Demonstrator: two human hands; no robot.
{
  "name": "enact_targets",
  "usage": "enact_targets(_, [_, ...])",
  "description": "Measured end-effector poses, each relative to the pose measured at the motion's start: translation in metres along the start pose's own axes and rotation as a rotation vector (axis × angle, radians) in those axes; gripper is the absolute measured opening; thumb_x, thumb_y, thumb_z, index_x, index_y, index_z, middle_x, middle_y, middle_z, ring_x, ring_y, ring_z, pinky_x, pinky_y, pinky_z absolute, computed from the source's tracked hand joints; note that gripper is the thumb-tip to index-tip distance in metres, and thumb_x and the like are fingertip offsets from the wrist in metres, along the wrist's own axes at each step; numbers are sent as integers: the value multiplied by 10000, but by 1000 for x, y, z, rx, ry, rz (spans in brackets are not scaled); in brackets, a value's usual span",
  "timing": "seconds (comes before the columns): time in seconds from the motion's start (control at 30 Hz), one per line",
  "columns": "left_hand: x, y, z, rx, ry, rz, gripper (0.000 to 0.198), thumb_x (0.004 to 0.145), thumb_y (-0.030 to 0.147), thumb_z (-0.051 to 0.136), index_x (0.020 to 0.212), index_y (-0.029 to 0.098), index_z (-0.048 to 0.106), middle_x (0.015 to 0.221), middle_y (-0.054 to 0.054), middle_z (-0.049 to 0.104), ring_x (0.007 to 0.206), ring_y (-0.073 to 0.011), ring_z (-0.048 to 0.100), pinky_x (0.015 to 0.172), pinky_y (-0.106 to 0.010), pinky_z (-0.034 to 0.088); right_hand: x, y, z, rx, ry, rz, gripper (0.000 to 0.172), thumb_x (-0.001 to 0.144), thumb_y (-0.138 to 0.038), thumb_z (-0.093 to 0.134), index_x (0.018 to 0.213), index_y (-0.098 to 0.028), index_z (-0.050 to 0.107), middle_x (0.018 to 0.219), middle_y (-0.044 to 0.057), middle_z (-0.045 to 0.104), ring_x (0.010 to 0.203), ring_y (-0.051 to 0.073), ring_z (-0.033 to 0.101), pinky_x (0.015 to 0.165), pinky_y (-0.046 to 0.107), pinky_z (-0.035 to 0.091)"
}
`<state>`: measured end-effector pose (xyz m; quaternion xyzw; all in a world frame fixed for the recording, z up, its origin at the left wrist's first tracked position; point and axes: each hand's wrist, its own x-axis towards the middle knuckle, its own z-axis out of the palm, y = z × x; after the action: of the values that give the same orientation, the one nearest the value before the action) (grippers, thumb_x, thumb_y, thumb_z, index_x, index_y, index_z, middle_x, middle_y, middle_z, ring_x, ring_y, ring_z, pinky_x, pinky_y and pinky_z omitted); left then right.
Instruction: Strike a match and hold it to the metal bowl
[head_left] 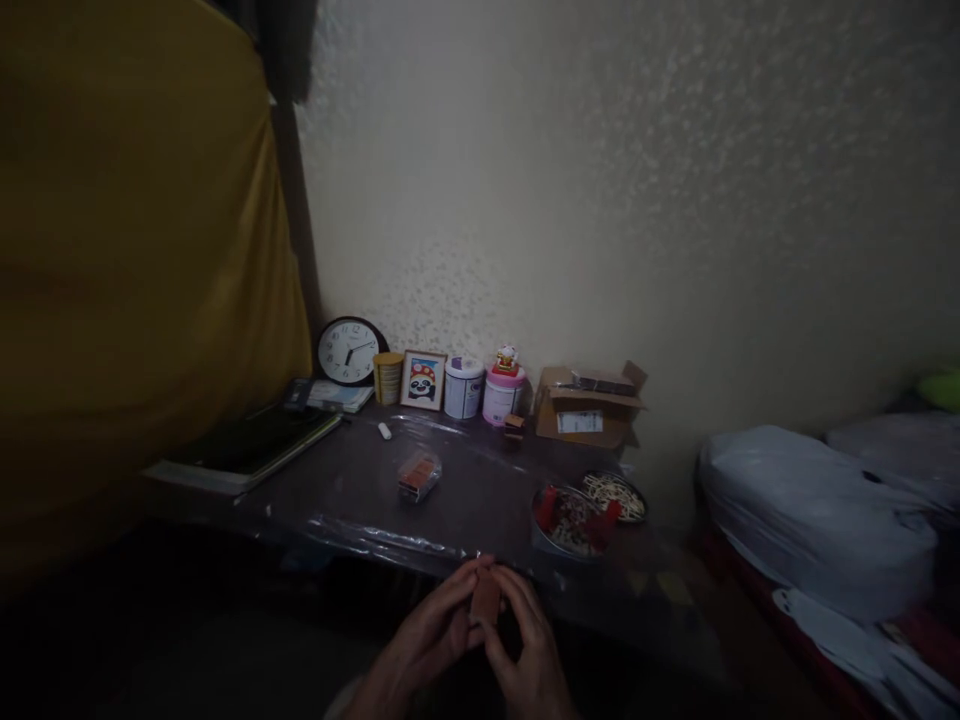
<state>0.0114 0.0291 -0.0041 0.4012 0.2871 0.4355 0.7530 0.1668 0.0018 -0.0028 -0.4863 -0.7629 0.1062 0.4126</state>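
Note:
A small reddish-brown box (486, 597), which looks like a matchbox, is held upright between my two hands just in front of the table's near edge. My left hand (439, 625) grips its left side, with the fingertips at the top. On the other side, my right hand (526, 632) has its fingers curled over the top edge and the thumb against the lower part. Beyond them on the table lies a clear-wrapped pack of similar reddish boxes (419, 475). To the right stands a bowl (551, 545) with red pieces and small mixed bits inside.
A plate of pale thin sticks (615, 495) sits behind the bowl. Along the wall are a clock (349, 350), yellow cup (388, 378), panda picture (423, 380), white tub (463, 388), pink-lidded tub (501, 395) and cardboard box (581, 410). A laptop-like slab (255, 450) lies left.

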Motion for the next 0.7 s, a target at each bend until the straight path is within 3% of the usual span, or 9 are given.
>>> enact_targets(0.13, [6, -5, 5, -336, -115, -51, 315, 839, 242, 514, 1145, 257, 586, 1099, -45, 652, 910, -138, 622, 764, -261, 465, -5, 4, -5, 82, 45, 4, 362, 845, -230, 488, 1206, -236, 508, 1244, 79, 540, 1146, 196, 525, 952, 315, 472])
enact_targets(0.27, [6, -8, 10, -407, -111, -62, 326, 849, 184, 505, 1164, 231, 573, 1079, -54, 665, 900, -138, 625, 744, -256, 460, -8, 7, -5, 89, 100, -51, 368, 841, -179, 476, 1203, -244, 487, 1214, 74, 548, 1135, 195, 525, 937, 335, 482])
enact_targets(0.5, [8, -11, 9, -262, -92, -14, 320, 773, 259, 615, 1091, 232, 615, 1058, -53, 657, 938, -175, 614, 767, -282, 443, -13, 10, 4, 5, 157, -105, 374, 815, -121, 465, 1170, -238, 442, 1229, 76, 533, 1142, 189, 514, 914, 357, 497])
enact_targets(0.7, [14, -10, 12, -81, 37, 86, 305, 654, 256, 739, 943, 190, 668, 824, -14, 668, 785, -140, 587, 704, -232, 403, -14, 9, 7, -218, 68, -162, 607, 801, -91, 464, 1364, -239, 295, 1330, 75, 483, 1208, 226, 459, 980, 446, 436])
